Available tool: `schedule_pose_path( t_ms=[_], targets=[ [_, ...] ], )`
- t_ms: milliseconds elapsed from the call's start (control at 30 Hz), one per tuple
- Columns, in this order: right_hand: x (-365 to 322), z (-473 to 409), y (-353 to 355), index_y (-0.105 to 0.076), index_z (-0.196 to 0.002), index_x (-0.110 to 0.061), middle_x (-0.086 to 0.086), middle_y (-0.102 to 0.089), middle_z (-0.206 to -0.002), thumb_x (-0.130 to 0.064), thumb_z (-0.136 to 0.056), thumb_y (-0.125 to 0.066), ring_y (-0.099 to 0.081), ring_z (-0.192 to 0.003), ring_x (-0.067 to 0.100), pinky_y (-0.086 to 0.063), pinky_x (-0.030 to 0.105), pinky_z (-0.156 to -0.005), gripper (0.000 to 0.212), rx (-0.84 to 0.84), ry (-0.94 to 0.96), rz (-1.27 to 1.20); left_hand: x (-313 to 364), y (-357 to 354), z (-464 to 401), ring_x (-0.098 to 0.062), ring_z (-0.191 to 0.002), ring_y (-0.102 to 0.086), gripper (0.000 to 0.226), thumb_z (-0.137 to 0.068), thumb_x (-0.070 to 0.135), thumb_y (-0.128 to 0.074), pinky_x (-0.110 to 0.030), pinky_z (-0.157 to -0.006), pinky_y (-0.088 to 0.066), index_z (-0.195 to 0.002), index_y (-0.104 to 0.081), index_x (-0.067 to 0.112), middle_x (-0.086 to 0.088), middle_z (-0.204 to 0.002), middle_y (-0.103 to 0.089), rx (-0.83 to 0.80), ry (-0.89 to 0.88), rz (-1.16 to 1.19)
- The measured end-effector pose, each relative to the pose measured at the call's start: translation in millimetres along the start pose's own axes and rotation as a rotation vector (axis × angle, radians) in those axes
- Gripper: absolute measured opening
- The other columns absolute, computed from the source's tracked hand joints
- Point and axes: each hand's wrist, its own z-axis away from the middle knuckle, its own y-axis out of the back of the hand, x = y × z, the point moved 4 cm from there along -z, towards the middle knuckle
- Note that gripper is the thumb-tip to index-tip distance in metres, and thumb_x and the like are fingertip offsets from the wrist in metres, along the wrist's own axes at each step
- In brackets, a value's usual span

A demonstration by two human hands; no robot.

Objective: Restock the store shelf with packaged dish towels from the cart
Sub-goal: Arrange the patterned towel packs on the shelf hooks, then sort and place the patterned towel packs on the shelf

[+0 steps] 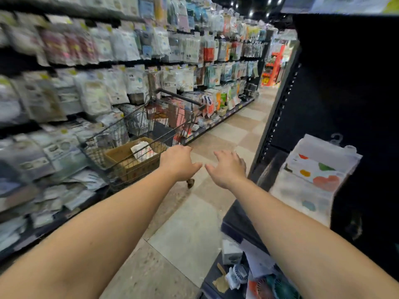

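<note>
Left hand (180, 162), right hand (230, 167): both empty, fingers loose, extended toward cart (138, 134). Towel pack (142, 151) remaining in box (121, 156); towels (313, 173) hung on shelf (345, 93).

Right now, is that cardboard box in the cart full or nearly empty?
Nearly empty, as far as visible: the cardboard box in the cart shows one pale package and bare brown walls; its bottom is hidden.

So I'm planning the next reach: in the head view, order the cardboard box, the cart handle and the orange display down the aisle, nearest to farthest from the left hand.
From the left hand:
1. Cardboard box, in the cart just left of it.
2. Cart handle, at the cart's far end.
3. Orange display, far down the aisle.
</note>
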Motion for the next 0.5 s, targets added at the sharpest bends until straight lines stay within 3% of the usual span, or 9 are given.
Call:
schedule_pose_path(
  t_ms=[100, 233, 500],
  targets=[
    [-45.1, -30.7, -23.8, -0.039, -0.147, -0.022, 0.003, -0.039, -0.153, -0.053, -0.097, -0.043, -0.029, -0.143, 0.028, -0.027, 0.046, -0.115, 0.059, -0.036, 0.05, 0.031, -54.6, 2.9, -18.0, -0.03, -0.123, -0.055, 0.068, -0.085, 0.068, -0.053, -0.043, -0.099, -0.049, -0.132, -0.054, 0.02, -0.007, -0.134, -0.059, -0.01, 0.072, -0.029],
    [-109.0, -75.8, -54.6, -0.033, -0.151, -0.025, 0.002, -0.034, -0.157, -0.052, -0.096, -0.045, -0.023, -0.146, 0.027, -0.021, 0.045, -0.116, 0.062, -0.095, 0.091, -0.004, -132.0, 10.6, -44.3, -0.029, -0.127, -0.051, 0.068, -0.085, 0.065, -0.055, -0.044, -0.102, -0.044, -0.139, -0.051, 0.023, -0.005, -0.139, -0.055, -0.025, 0.154, -0.022],
    [-225.8, -156.2, -101.9, -0.038, -0.148, -0.027, 0.005, -0.044, -0.15, -0.054, -0.094, -0.05, -0.036, -0.139, 0.029, -0.032, 0.044, -0.112, 0.061, -0.128, 0.129, -0.08, -270.8, 28.3, -95.3, -0.03, -0.121, -0.054, 0.068, -0.083, 0.073, -0.049, -0.046, -0.1, -0.043, -0.129, -0.055, 0.023, -0.006, -0.129, -0.059, -0.045, 0.262, -0.13]
  ],
)
